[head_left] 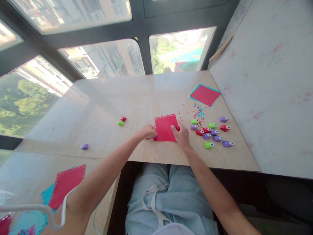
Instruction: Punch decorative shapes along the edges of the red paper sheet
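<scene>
A red sheet of paper (pixel 165 129) lies before me, with small punched holes along its top edge and upper left edge. My left hand (pixel 148 132) is closed at the sheet's lower left edge, around a small purple craft punch (pixel 155 135) that is mostly hidden by the fingers. At the right edge, my right hand (pixel 182 134) grips the paper, its thumb lying on top and the other fingers partly hidden. To the right of that hand stand several small purple, red and green craft punches (pixel 214 132) with white eye-like tops.
Red and blue confetti (pixel 199 112) is scattered below a stack of coloured paper (pixel 205 94). A red punch (pixel 123 118) and a green punch (pixel 120 123) sit left of centre; another purple punch (pixel 84 147) is farther left. Punched sheets (pixel 67 186) lie at lower left, near a white cable (pixel 64 209).
</scene>
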A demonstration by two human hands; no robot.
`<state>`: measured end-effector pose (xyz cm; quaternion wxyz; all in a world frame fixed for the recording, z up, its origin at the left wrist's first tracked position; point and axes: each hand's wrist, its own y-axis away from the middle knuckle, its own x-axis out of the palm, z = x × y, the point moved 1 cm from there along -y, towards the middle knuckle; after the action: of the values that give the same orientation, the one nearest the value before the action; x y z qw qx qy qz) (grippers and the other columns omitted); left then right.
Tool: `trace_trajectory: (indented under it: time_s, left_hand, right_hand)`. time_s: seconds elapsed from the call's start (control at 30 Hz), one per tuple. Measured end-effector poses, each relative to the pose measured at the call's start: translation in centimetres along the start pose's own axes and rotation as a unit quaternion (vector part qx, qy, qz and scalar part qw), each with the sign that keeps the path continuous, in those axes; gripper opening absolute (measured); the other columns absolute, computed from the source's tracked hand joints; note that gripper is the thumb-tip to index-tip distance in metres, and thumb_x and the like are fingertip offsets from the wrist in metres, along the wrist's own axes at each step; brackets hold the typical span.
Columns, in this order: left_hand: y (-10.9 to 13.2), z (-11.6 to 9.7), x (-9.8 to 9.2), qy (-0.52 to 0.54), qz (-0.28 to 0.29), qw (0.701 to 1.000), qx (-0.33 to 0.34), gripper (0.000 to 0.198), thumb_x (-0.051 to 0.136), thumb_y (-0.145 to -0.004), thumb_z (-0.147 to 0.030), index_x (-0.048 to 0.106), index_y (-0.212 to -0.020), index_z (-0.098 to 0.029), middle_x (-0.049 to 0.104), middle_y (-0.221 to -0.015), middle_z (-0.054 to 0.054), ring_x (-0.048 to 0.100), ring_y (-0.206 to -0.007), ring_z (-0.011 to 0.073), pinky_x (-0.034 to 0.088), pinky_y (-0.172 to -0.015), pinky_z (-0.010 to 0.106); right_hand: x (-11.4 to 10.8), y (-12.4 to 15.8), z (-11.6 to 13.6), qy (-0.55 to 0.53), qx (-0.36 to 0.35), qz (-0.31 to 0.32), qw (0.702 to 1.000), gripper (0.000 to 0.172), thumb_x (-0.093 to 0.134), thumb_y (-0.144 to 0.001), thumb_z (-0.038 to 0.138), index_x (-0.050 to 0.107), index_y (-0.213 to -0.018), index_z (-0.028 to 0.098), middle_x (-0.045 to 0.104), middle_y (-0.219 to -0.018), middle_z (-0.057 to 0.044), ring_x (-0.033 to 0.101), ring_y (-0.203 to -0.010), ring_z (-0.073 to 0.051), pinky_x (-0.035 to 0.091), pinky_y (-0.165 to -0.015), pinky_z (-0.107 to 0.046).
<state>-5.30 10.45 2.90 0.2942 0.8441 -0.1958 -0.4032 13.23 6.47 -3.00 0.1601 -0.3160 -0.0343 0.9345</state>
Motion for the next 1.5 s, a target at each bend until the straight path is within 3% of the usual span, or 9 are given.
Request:
trace_trajectory:
  time_s: [0.27,0.4,0.6,0.87,1.03,1.17,1.27,1.5]
  left_hand:
    - [-0.3,0.6,-0.5,0.019,0.033,0.999,-0.022,0.029,0.068,-0.072,-0.016,0.043,-0.058,-0.019,0.042,-0.041,-0.005,0.039,-0.036,0.0085,0.033,-0.043,0.022]
    - [-0.1,1.5,-1.0,0.059,0.051,0.996,-0.032,0.034,0.073,-0.075,-0.025,0.041,-0.065,-0.020,0.044,-0.044,-0.006,0.048,-0.042,0.0095,0.038,-0.046,0.020]
    - [-0.3,4.2,-0.6,0.226,0.065,0.972,-0.016,0.048,0.086,-0.062,-0.041,0.044,-0.068,-0.020,0.052,-0.050,-0.005,0.057,-0.048,0.0103,0.037,-0.044,0.018]
    - [-0.3,5.0,0.1,0.240,0.045,0.970,0.020,0.050,0.085,-0.058,-0.056,0.055,-0.068,-0.016,0.062,-0.058,0.000,0.058,-0.050,0.0100,0.037,-0.043,0.018]
    - [0.4,5.3,0.7,0.231,-0.018,0.971,0.062,0.052,0.080,-0.062,-0.058,0.061,-0.086,-0.016,0.066,-0.067,0.002,0.060,-0.052,0.0115,0.040,-0.044,0.019]
    - [1.1,6.4,2.4,0.200,-0.091,0.958,0.182,0.060,0.073,-0.071,-0.055,0.061,-0.119,-0.019,0.061,-0.066,-0.004,0.050,-0.045,0.0083,0.037,-0.041,0.019]
    - [1.1,7.3,3.3,0.168,-0.122,0.950,0.234,0.048,0.068,-0.077,-0.050,0.067,-0.114,-0.020,0.057,-0.063,-0.004,0.046,-0.046,0.0079,0.036,-0.042,0.018]
    - [0.5,8.1,2.9,0.173,-0.170,0.939,0.245,0.034,0.057,-0.085,-0.043,0.060,-0.110,-0.019,0.060,-0.077,-0.001,0.049,-0.045,0.0080,0.039,-0.038,0.018]
  right_hand:
    - [0.1,0.0,-0.2,0.001,0.003,0.005,1.000,0.036,0.047,-0.086,0.047,0.066,-0.090,0.017,0.069,-0.080,-0.010,0.061,-0.071,-0.024,0.042,-0.069,-0.033]
    - [0.3,0.0,-0.4,0.001,0.002,0.006,1.000,0.037,0.049,-0.085,0.045,0.067,-0.098,0.015,0.072,-0.089,-0.013,0.064,-0.078,-0.026,0.044,-0.073,-0.034]
    - [0.3,0.0,-0.8,-0.014,-0.009,0.012,1.000,0.038,0.049,-0.086,0.045,0.067,-0.098,0.015,0.073,-0.090,-0.014,0.065,-0.079,-0.027,0.046,-0.074,-0.035]
    - [0.1,0.0,-1.0,-0.046,-0.021,0.003,0.999,0.033,0.050,-0.084,0.044,0.067,-0.090,0.016,0.071,-0.085,-0.012,0.064,-0.078,-0.025,0.047,-0.075,-0.035]
    - [0.0,-0.1,-1.1,-0.070,-0.026,0.002,0.997,0.032,0.051,-0.084,0.043,0.066,-0.090,0.016,0.071,-0.086,-0.012,0.063,-0.076,-0.025,0.048,-0.076,-0.037]
    - [-0.1,-0.1,-1.2,-0.084,-0.029,0.002,0.996,0.030,0.052,-0.084,0.042,0.066,-0.089,0.017,0.071,-0.086,-0.011,0.063,-0.077,-0.025,0.049,-0.077,-0.037]
    - [-0.2,-0.1,-1.4,-0.089,-0.029,0.002,0.996,0.028,0.054,-0.084,0.042,0.066,-0.089,0.017,0.072,-0.088,-0.011,0.064,-0.080,-0.025,0.049,-0.079,-0.037]
    - [-0.7,0.0,-1.4,-0.116,-0.031,0.005,0.993,0.027,0.055,-0.085,0.042,0.066,-0.093,0.018,0.072,-0.090,-0.010,0.064,-0.081,-0.024,0.049,-0.078,-0.036]
